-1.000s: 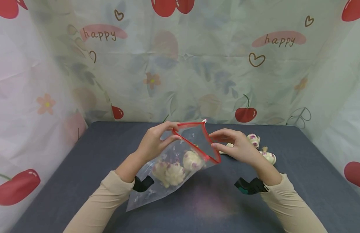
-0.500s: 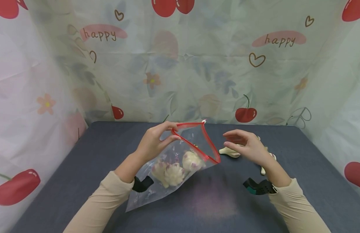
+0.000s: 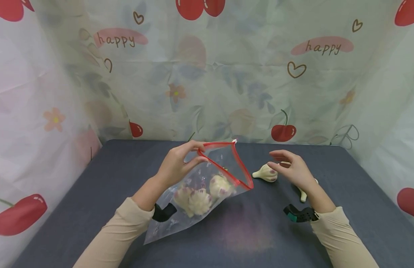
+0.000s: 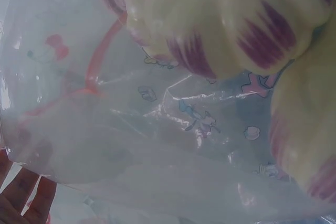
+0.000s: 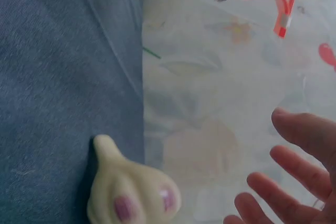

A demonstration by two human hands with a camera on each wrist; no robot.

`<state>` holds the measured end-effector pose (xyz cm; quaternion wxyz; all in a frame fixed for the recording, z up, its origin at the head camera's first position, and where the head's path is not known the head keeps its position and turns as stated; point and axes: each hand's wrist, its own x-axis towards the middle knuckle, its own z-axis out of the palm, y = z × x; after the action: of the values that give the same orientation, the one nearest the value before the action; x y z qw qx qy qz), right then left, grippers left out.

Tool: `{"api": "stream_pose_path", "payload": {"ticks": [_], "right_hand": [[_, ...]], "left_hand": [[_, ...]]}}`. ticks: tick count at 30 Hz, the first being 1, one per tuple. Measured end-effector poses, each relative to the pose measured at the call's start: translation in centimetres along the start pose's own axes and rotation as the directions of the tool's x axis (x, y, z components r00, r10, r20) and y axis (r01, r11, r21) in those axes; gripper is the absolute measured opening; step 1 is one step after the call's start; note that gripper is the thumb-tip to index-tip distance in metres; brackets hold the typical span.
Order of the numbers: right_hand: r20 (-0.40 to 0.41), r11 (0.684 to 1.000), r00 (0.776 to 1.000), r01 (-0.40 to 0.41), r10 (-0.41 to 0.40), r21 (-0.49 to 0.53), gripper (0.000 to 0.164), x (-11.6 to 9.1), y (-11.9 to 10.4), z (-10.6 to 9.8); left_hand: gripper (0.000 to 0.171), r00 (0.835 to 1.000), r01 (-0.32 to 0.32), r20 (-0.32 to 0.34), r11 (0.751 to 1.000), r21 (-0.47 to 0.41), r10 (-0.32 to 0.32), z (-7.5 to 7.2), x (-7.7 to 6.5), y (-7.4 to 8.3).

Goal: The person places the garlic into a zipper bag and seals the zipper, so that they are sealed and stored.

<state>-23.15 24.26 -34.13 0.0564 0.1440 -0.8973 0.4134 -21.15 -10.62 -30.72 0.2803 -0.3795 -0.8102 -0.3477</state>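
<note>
My left hand (image 3: 178,163) pinches the red-edged mouth of a clear zip bag (image 3: 158,230) between thumb and fingers. The bag's red zip rim (image 3: 242,163) gapes toward the right, a white slider at its far corner. Several garlic bulbs (image 3: 200,201) lie inside, seen close through the plastic in the left wrist view as cream bulbs (image 4: 226,19) with purple streaks. My right hand (image 3: 294,169) hovers right of the bag, fingers apart and holding nothing. Just left of its fingertips, a garlic bulb (image 3: 266,174) rests on the dark table, its stem pointing at the bag.
More garlic, including a bulb's pale stem (image 3: 303,196), is mostly hidden behind my right hand and wrist. Black straps (image 3: 165,212) circle both wrists. A printed curtain (image 3: 213,93) stands behind the dark cloth-covered table (image 3: 93,208) and along its sides.
My right hand has let go of the bag's rim and moved right, over the loose garlic, uncovering the nearest bulb. My left hand and the bag have hardly moved.
</note>
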Motion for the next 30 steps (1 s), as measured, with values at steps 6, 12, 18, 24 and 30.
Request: {"api": "stream_pose_path", "payload": {"ticks": [6, 12, 18, 24, 30], "right_hand": [[-0.016, 0.998, 0.998, -0.06, 0.06, -0.019, 0.047, 0.0, 0.9, 0.1], [-0.009, 0.993, 0.994, -0.11, 0.11, -0.042, 0.052, 0.1, 1.6, 0.2], [0.015, 0.987, 0.989, -0.146, 0.148, -0.072, 0.058, 0.1, 2.1, 0.5], [0.024, 0.989, 0.99, -0.139, 0.141, -0.051, 0.057, 0.2, 2.5, 0.7], [0.033, 0.989, 0.989, -0.14, 0.142, -0.051, 0.056, 0.4, 2.9, 0.8]], "left_hand": [[0.027, 1.0, 0.006, 0.004, 1.0, 0.0, -0.006, -0.1, -0.1, 0.0], [0.027, 1.0, 0.004, 0.003, 1.0, 0.005, -0.004, 0.0, -0.2, -0.1], [0.027, 1.0, 0.006, 0.002, 1.0, 0.001, -0.006, 0.0, -0.2, -0.2], [0.027, 1.0, 0.008, 0.003, 1.0, 0.0, -0.008, 0.0, -0.2, -0.1], [0.027, 1.0, 0.006, 0.004, 1.0, 0.002, -0.006, 0.0, -0.2, -0.2]]}}
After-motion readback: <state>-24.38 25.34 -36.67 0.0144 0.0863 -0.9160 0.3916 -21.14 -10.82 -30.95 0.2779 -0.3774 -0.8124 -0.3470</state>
